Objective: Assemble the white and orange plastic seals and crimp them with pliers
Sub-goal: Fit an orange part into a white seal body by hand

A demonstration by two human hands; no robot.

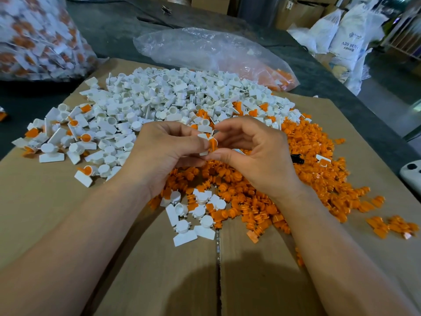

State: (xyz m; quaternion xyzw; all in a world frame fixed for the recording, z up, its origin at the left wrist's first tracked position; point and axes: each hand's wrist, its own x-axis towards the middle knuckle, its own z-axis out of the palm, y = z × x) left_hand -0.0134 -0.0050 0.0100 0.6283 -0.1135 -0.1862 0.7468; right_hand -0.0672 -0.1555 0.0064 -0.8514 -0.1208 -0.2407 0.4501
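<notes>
The seal (211, 143) pinched between left hand (159, 153) and right hand (257, 156) is orange and white. Beyond the left hand, seal bodies (159, 96) are white; under the right hand, inserts (319, 179) are orange. Cardboard (45, 213) beneath both is plain brown.

— Type of premises?
— Warehouse or factory floor. Stacked cardboard boxes (298, 12) behind, white sacks (348, 42) on the right, loose plastic parts (173, 96) heaped on flattened cardboard (159, 270), and a bulging bag (34, 37) of them on the left.
</notes>
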